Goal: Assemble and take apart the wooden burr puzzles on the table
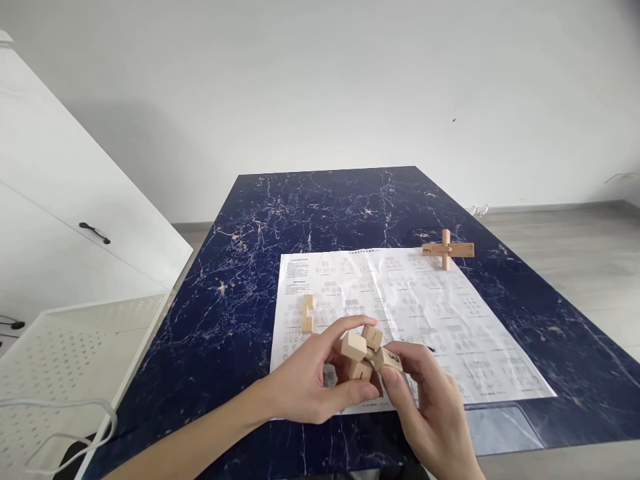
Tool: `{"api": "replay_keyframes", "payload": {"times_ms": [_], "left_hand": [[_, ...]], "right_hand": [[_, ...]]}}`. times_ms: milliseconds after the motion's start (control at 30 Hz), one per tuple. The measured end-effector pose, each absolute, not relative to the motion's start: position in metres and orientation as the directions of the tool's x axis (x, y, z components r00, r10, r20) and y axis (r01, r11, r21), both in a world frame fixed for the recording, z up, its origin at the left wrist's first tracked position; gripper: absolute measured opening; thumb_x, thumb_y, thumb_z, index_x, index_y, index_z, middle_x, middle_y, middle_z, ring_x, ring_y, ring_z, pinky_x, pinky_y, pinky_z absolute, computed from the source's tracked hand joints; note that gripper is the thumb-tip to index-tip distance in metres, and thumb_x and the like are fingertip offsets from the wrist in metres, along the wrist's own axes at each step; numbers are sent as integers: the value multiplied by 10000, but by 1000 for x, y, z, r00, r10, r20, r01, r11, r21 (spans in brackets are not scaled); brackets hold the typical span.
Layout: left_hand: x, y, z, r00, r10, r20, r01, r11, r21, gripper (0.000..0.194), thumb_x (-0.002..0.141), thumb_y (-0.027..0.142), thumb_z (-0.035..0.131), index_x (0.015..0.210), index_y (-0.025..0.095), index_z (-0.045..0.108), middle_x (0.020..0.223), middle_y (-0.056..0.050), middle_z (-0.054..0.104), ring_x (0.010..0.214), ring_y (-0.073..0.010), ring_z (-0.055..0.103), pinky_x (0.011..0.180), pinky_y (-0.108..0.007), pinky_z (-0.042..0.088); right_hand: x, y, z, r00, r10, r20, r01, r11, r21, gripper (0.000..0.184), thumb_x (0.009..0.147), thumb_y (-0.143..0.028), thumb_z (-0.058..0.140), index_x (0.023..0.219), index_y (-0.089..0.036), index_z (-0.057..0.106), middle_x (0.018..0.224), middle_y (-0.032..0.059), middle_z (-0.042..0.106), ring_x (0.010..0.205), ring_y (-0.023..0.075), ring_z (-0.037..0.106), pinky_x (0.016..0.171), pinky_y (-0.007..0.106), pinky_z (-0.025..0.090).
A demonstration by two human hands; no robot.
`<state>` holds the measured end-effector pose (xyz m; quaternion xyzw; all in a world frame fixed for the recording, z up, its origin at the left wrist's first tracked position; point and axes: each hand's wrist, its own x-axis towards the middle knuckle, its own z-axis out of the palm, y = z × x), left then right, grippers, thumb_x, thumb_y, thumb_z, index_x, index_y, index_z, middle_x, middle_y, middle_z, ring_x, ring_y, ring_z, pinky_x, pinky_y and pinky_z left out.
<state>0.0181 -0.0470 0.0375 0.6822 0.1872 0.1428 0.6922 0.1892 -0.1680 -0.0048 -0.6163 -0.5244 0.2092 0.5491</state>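
Several pale wooden burr-puzzle pieces (354, 346) are locked together in a cluster above the sheet, their square ends pointing different ways. My left hand (320, 377) wraps around the cluster from the left, fingers over the top and thumb below. On the right side, my right hand (430, 393) pinches a wooden puzzle piece (390, 360) marked with a "3" between thumb and fingers; its inner end meets the cluster. How the pieces join inside is hidden. Left of the hands, a notched wooden piece (305, 320) lies on the printed paper sheet (425, 313).
Two crossed wooden pieces (457, 250) rest at the sheet's back right corner. The dark blue marbled table (320, 207) reaches toward a white wall. At left stand a white cabinet (60, 200) and a perforated white surface with a cable (75, 403).
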Motion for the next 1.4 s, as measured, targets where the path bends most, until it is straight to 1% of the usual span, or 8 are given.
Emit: {"api": "replay_keyframes", "payload": {"times_ms": [233, 367, 467, 633, 833, 1133, 1267, 1400], "left_hand": [[16, -48, 33, 887, 462, -22, 34, -18, 999, 604, 1042, 404, 705, 1563, 305, 416, 999, -15, 646, 793, -144, 582, 774, -315, 504], [15, -50, 26, 886, 463, 15, -35, 33, 999, 549, 1128, 599, 478, 1539, 237, 427, 781, 36, 543, 620, -119, 488, 632, -270, 467], [15, -49, 24, 870, 492, 19, -17, -10, 1000, 578, 1122, 651, 436, 1482, 201, 468, 815, 9, 571, 639, -131, 509, 623, -278, 460], [16, -47, 30, 837, 543, 66, 23, -157, 987, 521, 1119, 658, 430, 1341, 196, 528, 1006, -62, 645, 821, -170, 579, 753, -319, 474], [16, -48, 28, 830, 547, 107, -6, -183, 983, 490, 1121, 651, 431, 1278, 196, 523, 844, 14, 557, 682, -130, 476, 658, -274, 403], [13, -48, 23, 816, 551, 176, -16, -282, 959, 419, 1131, 595, 453, 1170, 193, 567, 679, 62, 494, 557, -111, 421, 567, -250, 335], [16, -49, 27, 785, 604, 136, 41, -270, 962, 395, 1142, 562, 443, 1096, 192, 575, 652, 74, 459, 549, -107, 398, 566, -253, 330], [23, -49, 33, 703, 711, 1, 139, -139, 980, 456, 1140, 596, 418, 1011, 188, 574, 733, 31, 544, 636, -133, 491, 630, -274, 415]], "right_hand": [[196, -166, -7, 298, 905, 303, 403, 168, -900, 111, 1114, -345, 592, 1134, -250, 646, 816, -7, 742, 683, 163, 689, 648, 251, 527], [196, -165, -4, 260, 929, 262, 356, 160, -921, 156, 1117, -376, 581, 1092, -241, 656, 830, 12, 740, 732, 181, 700, 688, 265, 538], [195, -163, 0, 244, 947, 208, 291, 133, -948, 219, 1118, -415, 577, 1036, -229, 658, 778, 6, 682, 679, 166, 636, 627, 254, 501], [193, -161, 8, 197, 978, 65, 130, 39, -991, 354, 1120, -522, 547, 976, -215, 645, 736, -15, 554, 602, 139, 458, 542, 257, 391], [191, -160, 18, 101, 986, -135, -143, -120, -982, 445, 1078, -631, 584, 959, -205, 630, 692, -56, 382, 597, 129, 335, 543, 268, 320], [183, -157, 22, -92, 960, -266, -572, -270, -774, 451, 1020, -602, 717, 869, -206, 563, 625, -107, 289, 524, 67, 174, 494, 224, 196], [179, -156, 24, -74, 925, -373, -560, -348, -752, 507, 997, -647, 714, 824, -215, 512, 624, -100, 345, 485, 53, 219, 497, 234, 242], [175, -154, 25, 123, 951, -283, -350, -225, -909, 578, 1041, -721, 582, 768, -222, 482, 619, -62, 428, 514, 91, 360, 535, 253, 353]]}}
